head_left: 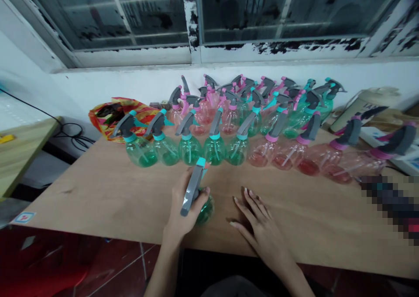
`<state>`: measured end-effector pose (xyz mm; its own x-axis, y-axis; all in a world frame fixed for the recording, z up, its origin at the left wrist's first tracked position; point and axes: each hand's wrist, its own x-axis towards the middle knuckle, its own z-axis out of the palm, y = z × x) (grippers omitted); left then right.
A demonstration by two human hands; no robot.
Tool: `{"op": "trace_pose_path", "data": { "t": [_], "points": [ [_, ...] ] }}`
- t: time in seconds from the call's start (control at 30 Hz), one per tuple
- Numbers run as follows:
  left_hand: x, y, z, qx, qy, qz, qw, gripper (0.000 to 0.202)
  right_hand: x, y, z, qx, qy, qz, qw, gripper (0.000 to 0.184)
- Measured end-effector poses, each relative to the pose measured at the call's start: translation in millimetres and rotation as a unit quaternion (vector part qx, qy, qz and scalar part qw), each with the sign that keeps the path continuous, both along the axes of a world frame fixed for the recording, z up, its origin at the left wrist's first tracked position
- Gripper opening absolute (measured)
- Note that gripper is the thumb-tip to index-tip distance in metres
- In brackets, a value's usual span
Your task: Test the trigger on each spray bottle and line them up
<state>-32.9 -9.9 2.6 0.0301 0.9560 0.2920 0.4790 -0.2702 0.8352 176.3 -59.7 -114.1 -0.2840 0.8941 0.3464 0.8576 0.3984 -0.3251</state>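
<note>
My left hand (pixel 182 209) is wrapped round a green spray bottle (pixel 200 201) with a grey trigger head and teal collar, standing on the wooden table (pixel 108 196) near its front edge. My right hand (pixel 258 220) lies flat on the table just right of that bottle, fingers spread, holding nothing. Behind them stands a row of green spray bottles (pixel 183 146) at the left and pink spray bottles (pixel 294 155) at the right, with several more of both colours packed behind, up to the wall.
A red and yellow printed bag (pixel 113 113) lies at the table's back left. Black cables (pixel 70 133) run beside a second wooden table (pixel 22 150) at the left. A cream container (pixel 366 102) lies at the right. The window (pixel 203 13) is above.
</note>
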Motion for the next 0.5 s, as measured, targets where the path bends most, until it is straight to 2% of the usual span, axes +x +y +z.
{"op": "trace_pose_path", "data": {
  "t": [0.27, 0.5],
  "points": [
    [1.4, -0.3, -2.1, 0.019, 0.007, 0.012, 1.0, 0.049, 1.2, 0.8, 0.7, 0.014, -0.014, -0.002, 1.0, 0.058],
    [0.3, 1.0, -4.8, 0.043, 0.047, 0.023, 0.998, 0.044, 1.7, 0.5, -0.6, 0.016, -0.017, -0.004, 1.0, 0.058]
  ]
}}
